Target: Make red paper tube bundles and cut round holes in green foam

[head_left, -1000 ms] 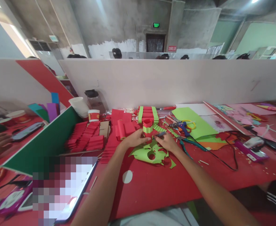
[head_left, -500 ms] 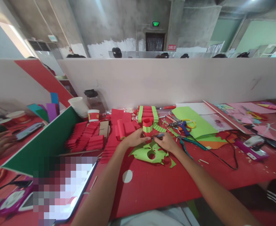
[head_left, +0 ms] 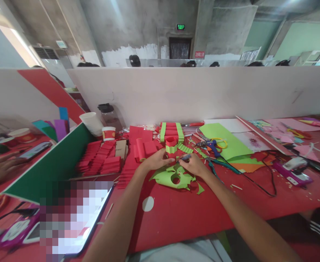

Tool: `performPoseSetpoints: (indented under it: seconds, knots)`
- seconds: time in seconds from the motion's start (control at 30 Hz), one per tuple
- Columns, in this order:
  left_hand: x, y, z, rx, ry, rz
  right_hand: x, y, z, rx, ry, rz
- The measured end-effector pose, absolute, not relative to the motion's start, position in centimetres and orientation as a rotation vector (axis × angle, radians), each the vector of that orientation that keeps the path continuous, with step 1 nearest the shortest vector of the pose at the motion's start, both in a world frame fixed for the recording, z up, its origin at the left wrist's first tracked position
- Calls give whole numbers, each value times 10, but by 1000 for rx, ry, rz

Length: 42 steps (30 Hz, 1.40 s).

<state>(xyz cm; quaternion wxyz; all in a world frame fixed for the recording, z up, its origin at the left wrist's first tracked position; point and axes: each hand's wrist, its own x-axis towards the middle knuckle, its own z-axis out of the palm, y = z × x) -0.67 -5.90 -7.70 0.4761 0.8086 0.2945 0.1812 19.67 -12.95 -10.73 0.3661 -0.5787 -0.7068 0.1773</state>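
My right hand (head_left: 194, 164) is closed around a dark blue-grey pen (head_left: 186, 157), its tip pointing left and down over a light green sheet (head_left: 164, 178). That sheet has ragged edges and a round hole cut in it. Opposite, my left hand (head_left: 158, 160) rests at the sheet's far edge, thumb stretched toward the pen and fingers apart; its fingertips are partly hidden. Just beyond both hands stands a short red paper tube (head_left: 171, 141) with a light green zigzag band, close to my left fingers.
Red paper pieces (head_left: 112, 165) lie left, near a paper cup (head_left: 108, 133). Behind stands a bundle of red rolls (head_left: 171, 131) with green strips. Pliers (head_left: 225, 165) and yellow-handled scissors (head_left: 220, 143) lie right. A tablet (head_left: 94, 214) is front left; another person's hand (head_left: 2, 169) is beyond the green board (head_left: 53, 167).
The pen has shifted and tilted slightly in my right hand. My left hand and the green sheet look the same.
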Motion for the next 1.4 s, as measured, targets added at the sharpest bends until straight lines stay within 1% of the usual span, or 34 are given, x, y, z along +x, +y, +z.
performPoseSetpoints:
  seconds: [0.23,1.03,1.23,1.4]
  knots:
    - [-6,-59,-77,1963,663,469,197,-127,-110,-1463,-1774,473]
    - [-7,-59,-76,2009,710,460,195,-134,-103,-1457,-1842,496]
    - [-8,-59,-76,2057,741,472,190,-136,-101,-1417,-1874,589]
    - [-8,-59,-76,2033,645,482,193,-136,-99,-1469,-1821,503]
